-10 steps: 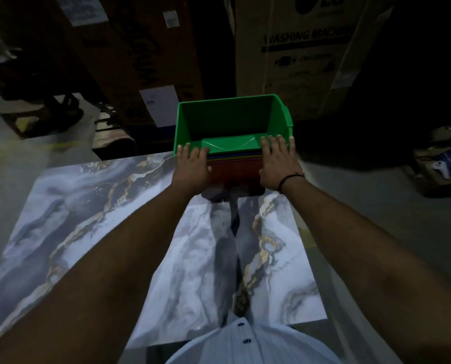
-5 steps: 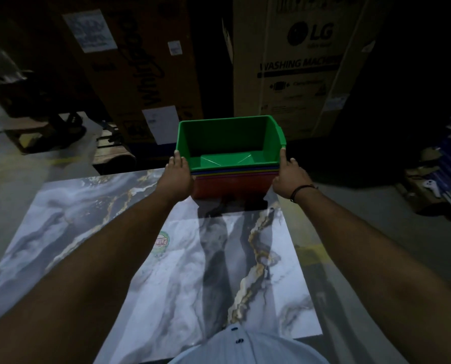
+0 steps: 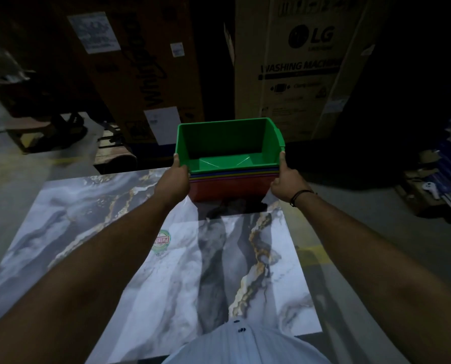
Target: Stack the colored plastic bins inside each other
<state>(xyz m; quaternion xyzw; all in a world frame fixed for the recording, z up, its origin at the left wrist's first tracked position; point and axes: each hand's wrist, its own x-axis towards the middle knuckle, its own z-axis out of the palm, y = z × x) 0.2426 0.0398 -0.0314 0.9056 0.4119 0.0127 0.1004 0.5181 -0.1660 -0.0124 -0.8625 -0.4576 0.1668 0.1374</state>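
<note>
1. Nearest to us, in front of the nested bins, lies the marble-patterned table top (image 3: 145, 271), with a small round sticker (image 3: 161, 239) on it. Both our forearms reach over it toward the stack.

2. Our left hand (image 3: 172, 179) is on the left side of the stack. It is closed around the near left corner, the thumb up along the green rim; the other fingers are hidden behind the wall.

3. Our right hand (image 3: 284, 179) holds the opposite side in the same way, thumb up against the right wall, a dark band (image 3: 301, 196) on the wrist. The fingers under or behind the stack we cannot see.

4. The stack stands at the far edge of the table top, or just above it; we cannot tell if it touches. The green bin (image 3: 229, 143) sits on top, empty, and below it thin rims of other colours show, with the red bin (image 3: 228, 187) as the outer one.

5. We judge the bins are hard, thin plastic: light, stiff, smooth and a little slippery. Nested, they can stick together or slide apart, so a grip on both side walls, low enough to catch the outer bin, seems safest. Holding only the green rim could pull it out.

6. Beyond the stack stand large cardboard boxes (image 3: 292, 74), one for a washing machine.
</note>
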